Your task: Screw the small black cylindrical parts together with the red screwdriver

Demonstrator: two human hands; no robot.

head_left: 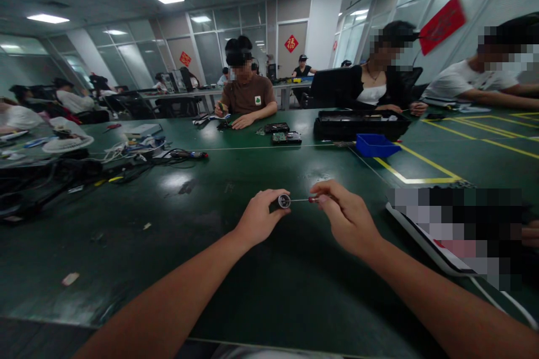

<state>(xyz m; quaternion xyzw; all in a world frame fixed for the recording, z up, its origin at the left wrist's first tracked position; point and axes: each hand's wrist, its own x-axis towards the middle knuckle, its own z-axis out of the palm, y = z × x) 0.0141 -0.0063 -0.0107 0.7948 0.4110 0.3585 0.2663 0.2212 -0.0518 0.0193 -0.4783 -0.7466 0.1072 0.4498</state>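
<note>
My left hand [257, 217] is closed around a small dark cylindrical part [284, 201], whose round, silvery open end faces me. I cannot tell exactly what the part is. Between the thumb and fingers of my right hand [351, 220] is a screwdriver [312, 199] with a reddish handle, mostly covered by the fingers. Its thin metal shaft points left and reaches the side of the cylindrical part. Whether the tip sits in a screw cannot be made out. Both hands are above the green table [236, 291].
Hard drives [287, 138], a black tray [362, 126] and a blue bin [376, 146] stand across the table. Tangled cables [138, 148] and a white fan [67, 143] lie left. At right is a white-edged device [425, 241]. A person in brown [248, 95] works opposite.
</note>
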